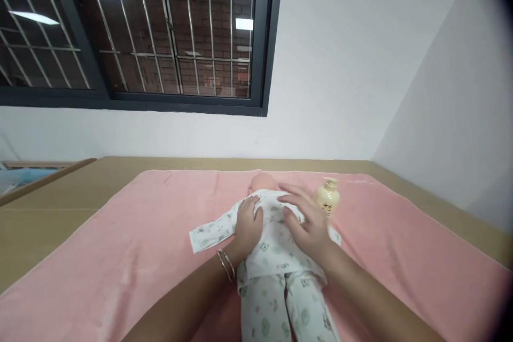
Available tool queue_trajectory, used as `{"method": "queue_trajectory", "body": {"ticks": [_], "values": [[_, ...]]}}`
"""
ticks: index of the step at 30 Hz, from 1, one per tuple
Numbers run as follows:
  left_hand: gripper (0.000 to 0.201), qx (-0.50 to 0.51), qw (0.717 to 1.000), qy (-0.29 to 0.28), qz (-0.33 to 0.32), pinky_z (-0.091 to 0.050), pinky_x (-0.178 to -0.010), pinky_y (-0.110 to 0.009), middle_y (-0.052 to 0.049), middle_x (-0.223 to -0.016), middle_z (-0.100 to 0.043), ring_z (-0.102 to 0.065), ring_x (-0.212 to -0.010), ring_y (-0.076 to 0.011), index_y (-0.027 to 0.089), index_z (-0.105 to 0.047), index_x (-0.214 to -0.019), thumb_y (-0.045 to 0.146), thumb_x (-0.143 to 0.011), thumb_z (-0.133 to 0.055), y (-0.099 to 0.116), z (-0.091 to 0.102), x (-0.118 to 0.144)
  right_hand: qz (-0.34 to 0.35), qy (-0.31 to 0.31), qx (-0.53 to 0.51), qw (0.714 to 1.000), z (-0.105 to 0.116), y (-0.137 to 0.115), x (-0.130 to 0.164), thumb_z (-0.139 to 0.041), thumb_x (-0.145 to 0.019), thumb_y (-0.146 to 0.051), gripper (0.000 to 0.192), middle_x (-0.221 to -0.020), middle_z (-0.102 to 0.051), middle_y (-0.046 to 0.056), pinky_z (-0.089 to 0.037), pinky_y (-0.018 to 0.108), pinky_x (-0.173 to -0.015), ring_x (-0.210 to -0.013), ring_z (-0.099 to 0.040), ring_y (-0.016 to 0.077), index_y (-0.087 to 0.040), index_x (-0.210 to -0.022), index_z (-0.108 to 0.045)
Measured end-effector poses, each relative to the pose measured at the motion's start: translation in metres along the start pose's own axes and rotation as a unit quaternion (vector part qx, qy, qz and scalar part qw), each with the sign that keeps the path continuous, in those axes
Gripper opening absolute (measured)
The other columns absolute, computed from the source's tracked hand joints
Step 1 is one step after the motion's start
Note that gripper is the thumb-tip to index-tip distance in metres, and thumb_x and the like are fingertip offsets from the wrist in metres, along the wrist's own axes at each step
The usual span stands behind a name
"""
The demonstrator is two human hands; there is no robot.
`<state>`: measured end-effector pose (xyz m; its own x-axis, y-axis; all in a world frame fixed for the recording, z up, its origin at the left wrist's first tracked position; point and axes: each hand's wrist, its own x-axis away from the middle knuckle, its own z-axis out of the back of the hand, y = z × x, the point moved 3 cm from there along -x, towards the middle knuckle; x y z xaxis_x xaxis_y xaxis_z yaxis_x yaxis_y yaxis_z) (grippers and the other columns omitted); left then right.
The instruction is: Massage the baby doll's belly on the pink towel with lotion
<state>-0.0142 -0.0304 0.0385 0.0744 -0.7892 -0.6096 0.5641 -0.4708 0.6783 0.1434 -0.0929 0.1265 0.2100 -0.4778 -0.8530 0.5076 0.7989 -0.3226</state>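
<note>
A baby doll (263, 182) lies on a pink sheet, its head away from me, dressed in a white patterned top (276, 248) and matching trousers (264, 307). My left hand (249, 223) rests on the left side of the top near the shoulder, fingers stretched out. Over the right side of the chest is my right hand (306, 222), its fingers spread; whether it touches the cloth I cannot tell. The left sleeve (214, 232) stretches out flat. Most of the right sleeve is hidden behind my right hand and forearm.
Just beyond my right hand stands a cream pump bottle (328, 197) with dark lettering. The pink sheet (160, 267) covers a wooden-coloured tabletop (68, 224). A white wall (320, 91) and a barred window (180, 37) rise behind it. Something blue (24, 177) shows at far left.
</note>
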Motion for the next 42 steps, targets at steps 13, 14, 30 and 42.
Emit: {"method": "queue_trajectory", "body": {"ticks": [13, 14, 30, 42], "values": [[0.032, -0.018, 1.0, 0.003, 0.01, -0.038, -0.109, -0.047, -0.008, -0.123, -0.063, -0.054, -0.118, -0.0229, 0.019, -0.06, -0.115, 0.017, -0.086, -0.046, -0.007, -0.005, -0.001, -0.208, -0.239, 0.15, 0.936, -0.061, 0.071, 0.032, -0.033, -0.096, -0.033, 0.053, -0.147, -0.037, 0.016, -0.022, 0.047, -0.117, -0.14, -0.029, 0.0284, -0.007, -0.142, -0.042], [0.033, -0.019, 1.0, 0.004, 0.011, -0.039, -0.109, -0.047, -0.008, -0.123, -0.063, -0.054, -0.118, -0.0229, 0.018, -0.06, -0.115, 0.017, -0.086, -0.046, -0.007, -0.005, -0.001, -0.208, -0.249, 0.163, 0.932, -0.06, 0.062, 0.034, -0.034, -0.096, -0.035, 0.055, -0.149, -0.034, 0.016, -0.022, 0.048, -0.116, -0.142, -0.025, 0.0302, -0.006, -0.143, -0.04], [0.034, -0.017, 1.0, 0.011, 0.001, -0.041, -0.107, -0.047, -0.008, -0.122, -0.064, -0.055, -0.117, -0.0228, 0.018, -0.061, -0.115, 0.016, -0.085, -0.046, -0.01, -0.004, -0.001, -0.171, -0.259, 0.201, 0.929, -0.068, 0.039, 0.043, -0.033, -0.096, -0.032, 0.052, -0.153, -0.027, 0.012, -0.019, 0.049, -0.116, -0.143, -0.019, 0.0317, -0.014, -0.145, -0.039], [0.033, -0.015, 1.0, 0.018, -0.002, -0.042, -0.106, -0.046, -0.008, -0.121, -0.064, -0.056, -0.116, -0.0217, 0.019, -0.06, -0.115, 0.015, -0.087, -0.043, -0.01, -0.004, 0.001, -0.113, -0.304, 0.045, 0.945, -0.063, 0.057, 0.029, -0.044, -0.089, -0.028, 0.051, -0.153, -0.029, -0.001, -0.01, 0.047, -0.119, -0.145, -0.017, 0.0204, -0.027, -0.14, -0.045]]}}
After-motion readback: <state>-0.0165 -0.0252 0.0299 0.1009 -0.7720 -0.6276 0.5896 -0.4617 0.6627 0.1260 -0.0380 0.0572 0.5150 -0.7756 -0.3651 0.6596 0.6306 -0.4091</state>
